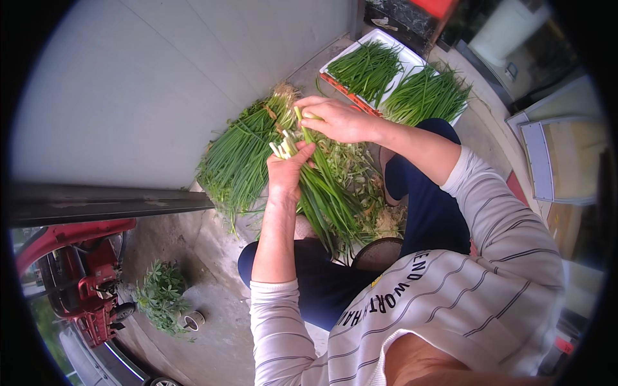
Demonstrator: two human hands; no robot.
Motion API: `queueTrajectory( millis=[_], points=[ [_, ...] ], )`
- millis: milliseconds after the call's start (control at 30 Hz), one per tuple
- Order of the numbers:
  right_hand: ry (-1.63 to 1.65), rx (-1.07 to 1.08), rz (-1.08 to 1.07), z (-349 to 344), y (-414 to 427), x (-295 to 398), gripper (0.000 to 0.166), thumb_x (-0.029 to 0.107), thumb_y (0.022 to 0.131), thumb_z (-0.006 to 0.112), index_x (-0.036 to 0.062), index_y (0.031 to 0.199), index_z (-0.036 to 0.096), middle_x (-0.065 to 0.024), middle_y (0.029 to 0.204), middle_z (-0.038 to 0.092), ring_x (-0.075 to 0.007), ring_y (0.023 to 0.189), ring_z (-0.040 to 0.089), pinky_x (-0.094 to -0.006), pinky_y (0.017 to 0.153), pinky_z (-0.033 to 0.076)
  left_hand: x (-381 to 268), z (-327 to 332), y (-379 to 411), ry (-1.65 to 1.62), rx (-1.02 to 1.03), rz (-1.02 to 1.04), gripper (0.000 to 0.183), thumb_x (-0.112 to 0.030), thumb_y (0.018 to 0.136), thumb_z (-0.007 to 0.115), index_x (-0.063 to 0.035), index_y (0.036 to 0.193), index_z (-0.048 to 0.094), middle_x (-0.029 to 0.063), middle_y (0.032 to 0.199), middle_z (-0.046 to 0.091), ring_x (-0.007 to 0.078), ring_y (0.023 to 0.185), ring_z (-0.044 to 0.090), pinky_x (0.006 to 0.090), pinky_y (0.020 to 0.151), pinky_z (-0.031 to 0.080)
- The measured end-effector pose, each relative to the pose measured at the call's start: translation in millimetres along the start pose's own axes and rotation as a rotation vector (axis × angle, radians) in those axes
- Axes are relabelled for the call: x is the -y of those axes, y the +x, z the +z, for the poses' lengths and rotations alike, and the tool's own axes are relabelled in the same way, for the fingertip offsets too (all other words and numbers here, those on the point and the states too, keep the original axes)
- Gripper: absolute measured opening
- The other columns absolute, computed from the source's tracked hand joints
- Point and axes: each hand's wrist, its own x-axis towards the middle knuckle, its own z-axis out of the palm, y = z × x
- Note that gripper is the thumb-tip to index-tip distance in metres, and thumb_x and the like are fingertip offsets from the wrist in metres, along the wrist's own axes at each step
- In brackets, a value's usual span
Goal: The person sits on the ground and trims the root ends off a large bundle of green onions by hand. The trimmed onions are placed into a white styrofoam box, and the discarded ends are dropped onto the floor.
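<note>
My left hand (286, 176) is wrapped around a bunch of green onions (326, 205). Their pale cut or trimmed-looking ends point up past my thumb, and the green leaves hang down toward my lap. Just above it, my right hand (338, 119) pinches a stalk of green onion (306, 129) near its tip; the fingers hide part of it. Behind both hands, a large heap of green onions (241, 149) lies on the ground, with stringy roots (286, 92) at its upper end. Loose peelings (355, 164) are scattered beneath my right forearm.
A white foam tray (410, 60) with two piles of green onions (364, 67) stands at upper right. A grey wall panel (169, 87) borders the heap. At lower left are a potted plant (161, 296), a small pot (194, 320) and a red vehicle (94, 284).
</note>
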Motion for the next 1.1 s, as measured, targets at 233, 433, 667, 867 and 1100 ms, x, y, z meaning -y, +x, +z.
queueTrajectory(
  millis=[233,433,667,867,1100],
  points=[
    [0.204,0.198,0.106,-14,4,-6,0.022,0.019,0.082,0.064,-0.0006,0.074,0.064,-0.0124,0.116,0.057,-0.0219,0.095,0.059,-0.0328,0.083,0.044,-1,-5,3,-0.007,0.082,0.021,0.019,-0.001,0.075,0.073,0.0035,0.091,0.065,0.0066,0.076,0.064,0.0140,0.057,0.056,0.0249,0.052,0.047],
    [0.104,-0.203,0.038,-38,10,-20,0.021,0.014,0.085,0.058,-0.0034,0.077,0.064,-0.0102,0.104,0.063,-0.0147,0.081,0.059,-0.0280,0.076,0.046,-10,-7,-1,0.034,0.140,-0.008,0.021,-0.004,0.076,0.073,0.0035,0.093,0.064,0.0065,0.077,0.064,0.0148,0.059,0.057,0.0257,0.054,0.048],
    [0.812,0.221,0.302,-39,5,4,0.021,0.013,0.090,0.057,-0.0025,0.103,0.062,-0.0004,0.066,0.054,-0.0002,0.053,0.039,-0.0166,0.041,0.023,-11,-12,-2,-0.039,0.257,-0.061,0.019,-0.005,0.079,0.071,0.0030,0.095,0.064,0.0062,0.080,0.065,0.0151,0.065,0.059,0.0264,0.056,0.050],
    [0.726,0.381,0.301,-29,1,6,0.016,0.013,0.088,0.060,-0.0016,0.092,0.063,0.0043,0.058,0.047,-0.0024,0.049,0.036,-0.0190,0.042,0.022,-11,-6,-4,-0.035,0.262,-0.006,0.018,-0.005,0.081,0.069,0.0039,0.096,0.065,0.0063,0.082,0.066,0.0138,0.065,0.058,0.0256,0.057,0.048],
    [0.457,0.173,0.274,-19,0,12,0.018,0.016,0.085,0.065,-0.0007,0.081,0.060,0.0045,0.055,0.046,-0.0044,0.047,0.041,-0.0203,0.044,0.033,-10,-7,-1,0.004,0.174,0.060,0.021,-0.002,0.077,0.071,0.0045,0.096,0.066,0.0066,0.078,0.066,0.0133,0.059,0.056,0.0239,0.056,0.047]
  ],
)
